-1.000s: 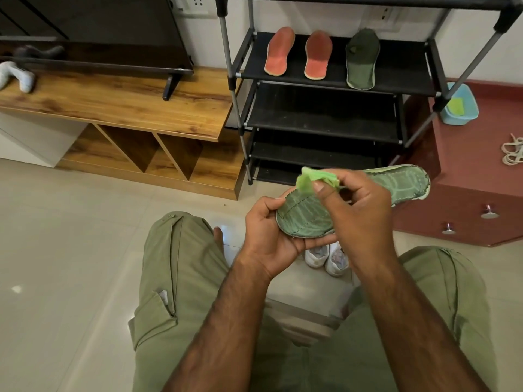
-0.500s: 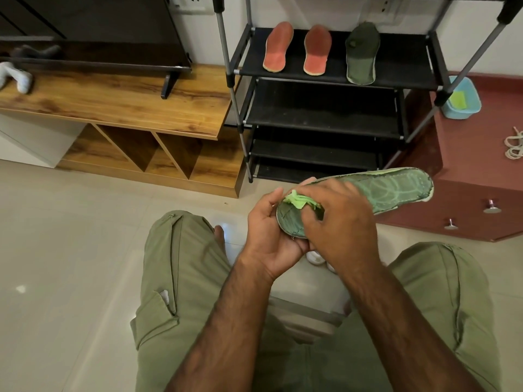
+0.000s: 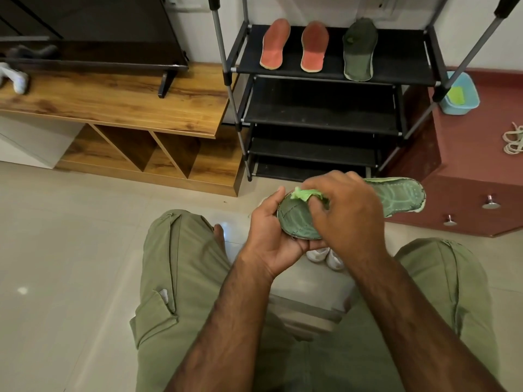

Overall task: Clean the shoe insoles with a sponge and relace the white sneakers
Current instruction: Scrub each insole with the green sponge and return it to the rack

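Observation:
A green insole (image 3: 396, 196) lies across my left hand (image 3: 268, 230), which grips its near end from below. My right hand (image 3: 345, 210) pinches a light green sponge (image 3: 304, 194) and presses it onto the insole near that end. Most of the sponge is hidden under my fingers. Two white sneakers (image 3: 325, 257) stand on the floor below my hands, mostly covered by them. White laces (image 3: 513, 141) lie coiled on the red cabinet (image 3: 467, 193) at the right.
Two orange insoles (image 3: 276, 45) (image 3: 314, 48) and a dark green insole (image 3: 358, 50) lie on the top shelf of the black rack (image 3: 319, 108). A blue tub (image 3: 460, 93) sits on the red cabinet. A wooden bench (image 3: 113, 103) stands at the left. My knees frame the floor.
My right hand brought the sponge down from above the insole onto its near end and rubs it there. The left hand keeps its hold on the insole.

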Tool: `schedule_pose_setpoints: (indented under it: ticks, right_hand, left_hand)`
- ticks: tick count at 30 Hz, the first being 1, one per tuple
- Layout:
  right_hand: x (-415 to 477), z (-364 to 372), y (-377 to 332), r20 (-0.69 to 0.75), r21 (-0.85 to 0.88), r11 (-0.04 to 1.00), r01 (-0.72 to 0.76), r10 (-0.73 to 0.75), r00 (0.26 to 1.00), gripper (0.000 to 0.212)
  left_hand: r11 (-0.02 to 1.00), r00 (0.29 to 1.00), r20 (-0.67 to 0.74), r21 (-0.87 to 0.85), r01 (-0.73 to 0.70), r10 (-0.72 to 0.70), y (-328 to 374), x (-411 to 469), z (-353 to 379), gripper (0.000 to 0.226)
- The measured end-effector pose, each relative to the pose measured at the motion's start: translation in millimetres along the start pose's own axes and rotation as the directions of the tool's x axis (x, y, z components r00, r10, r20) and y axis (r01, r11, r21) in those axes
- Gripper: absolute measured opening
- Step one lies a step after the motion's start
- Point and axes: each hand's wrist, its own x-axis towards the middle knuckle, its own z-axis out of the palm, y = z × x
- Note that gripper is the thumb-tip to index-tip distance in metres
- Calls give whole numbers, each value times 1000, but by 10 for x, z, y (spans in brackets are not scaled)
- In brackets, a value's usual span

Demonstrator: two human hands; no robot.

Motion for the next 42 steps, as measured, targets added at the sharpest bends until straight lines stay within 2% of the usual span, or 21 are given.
schedule_pose_setpoints:
  ticks: [3,5,9,10,14,18,19,22,23,24,27,29,32,33,36,37,40,42]
  right_hand:
    - [-112,48,-137,113,78,985,156,-164,980,27]
    - [-121,35,-123,121,57,976,211,-217,969,30]
    - [-16,40,3,0,-24,1000,16,-16,1000,25]
    - [-23,56,-26,8,-10,1000,12,-12,1000,25]
    - [-107,60,-129,125,40,989,140,-144,982,26]
    - [31,31,-39,43,-46,997,-63,65,997,21]
    - [24,45,-70,46,-24,998,-65,66,997,21]
    - [-94,75,-188,159,71,996,62,-73,985,23]
    - [-94,64,-177,189,81,995,66,-80,979,23]
    - [-56,58,-145,192,55,998,33,-44,980,23]
    - [35,69,-115,73,-66,990,-123,128,989,22]
    - [-12,97,-216,101,-16,995,-97,98,990,23]
    - [-86,89,-249,238,86,996,-25,4,971,24]
    - [-57,79,-205,241,50,998,-40,27,970,24]
    - [3,74,-138,120,-120,984,-132,147,982,23]
    - [-10,84,-175,115,-106,985,-135,147,982,23]
    - [-119,100,-277,220,53,998,-27,15,975,25]
    - [-92,78,-230,238,-4,1000,-24,25,971,24]
  left_hand:
    - [999,1000,-10,-32,2,-2,29,3,-28,62]
    - [999,1000,-6,-40,13,-13,35,-1,-49,63]
    - [999,999,-28,37,28,-27,3,15,1,66]
    - [999,999,-42,29,27,-26,6,17,11,66]
    - [999,999,-39,-36,36,-37,27,14,-27,67]
    - [999,998,-51,32,31,-29,-20,41,-17,65]
    - [999,998,-54,23,28,-27,-29,46,-18,64]
    - [998,998,-48,-50,27,-29,-16,25,-54,65]
    - [999,999,-43,-48,23,-25,-15,20,-77,65]
    - [1000,999,-45,-23,16,-17,-21,23,-92,64]
    - [1000,999,-54,26,10,-9,-49,30,-71,61]
    - [1000,998,-58,-20,3,-4,-53,28,-79,61]
    - [997,999,-43,-83,-5,1,-22,10,-135,65]
    - [998,999,-44,-58,-9,6,-26,19,-155,65]
    - [1000,998,-62,8,1,0,-51,26,-123,61]
    - [1000,998,-70,-2,0,0,-54,26,-112,61]
    - [997,998,-64,-78,-5,0,-30,17,-129,62]
    - [998,998,-56,-61,-15,12,-24,27,-163,61]
